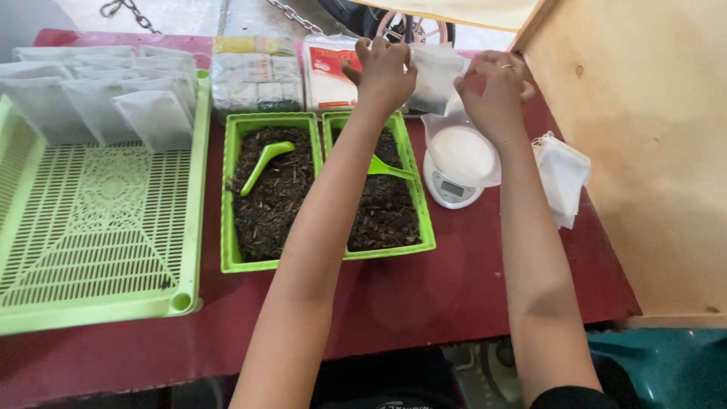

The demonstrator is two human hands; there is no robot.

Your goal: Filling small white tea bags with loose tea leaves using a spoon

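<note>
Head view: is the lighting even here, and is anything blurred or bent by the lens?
Head view: soft, even daylight, only faint shadows on the red table; left hand and right hand slightly motion-soft on the white bag; the slotted green tray bows near the left edge; the scale is bright, not glaring.

Small white filter bag point(438, 79), thin and papery, held up in the upper centre of the frame, just above the round white scale point(459, 163). Pinched at its left edge by the left hand point(382, 72) and at its right by the right hand point(496, 95). Hanging roughly upright, slightly creased, clear of the bench.
</note>
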